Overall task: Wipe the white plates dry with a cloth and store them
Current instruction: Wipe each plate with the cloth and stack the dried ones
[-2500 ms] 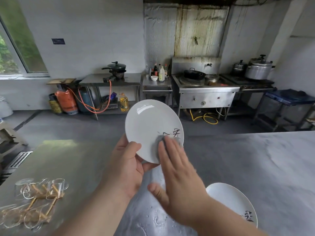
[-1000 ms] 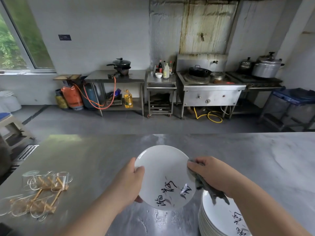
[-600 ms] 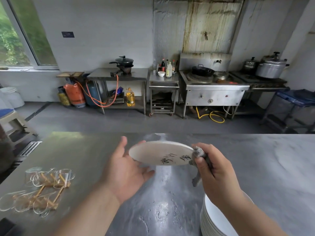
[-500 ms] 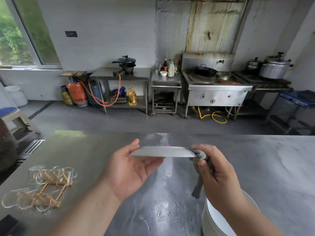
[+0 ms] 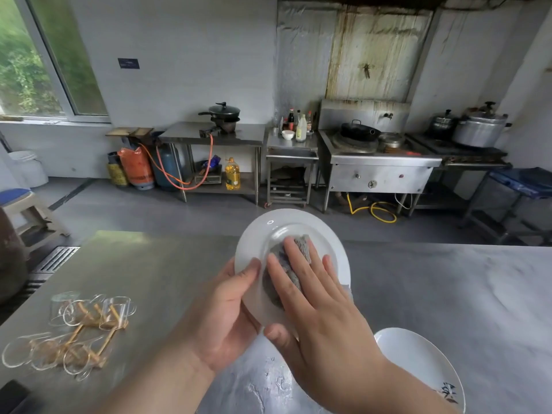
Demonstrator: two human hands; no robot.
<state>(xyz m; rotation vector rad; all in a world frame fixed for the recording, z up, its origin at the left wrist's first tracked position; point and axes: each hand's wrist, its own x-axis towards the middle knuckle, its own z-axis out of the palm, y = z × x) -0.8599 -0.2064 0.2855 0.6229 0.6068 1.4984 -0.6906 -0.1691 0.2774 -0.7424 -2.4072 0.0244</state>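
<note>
A white plate (image 5: 298, 231) is tilted up over the steel table, its ringed underside facing me. My left hand (image 5: 227, 312) grips its left rim, thumb on the near face and fingers behind. My right hand (image 5: 322, 318) lies flat on the plate with straight fingers, pressing a grey cloth (image 5: 302, 243) against it. Most of the cloth is hidden under those fingers. A stack of white plates (image 5: 418, 357) with black brush marks stands at the lower right, partly behind my right forearm.
The steel table (image 5: 149, 279) holds several glass cups on a wooden rack (image 5: 74, 330) at the left. Water drops (image 5: 268, 383) lie on the table below my hands. Across the floor stand stoves, pots and gas cylinders.
The plate went from face up, through edge-on, to its underside toward me. My right hand left the rim and now presses the cloth flat on it.
</note>
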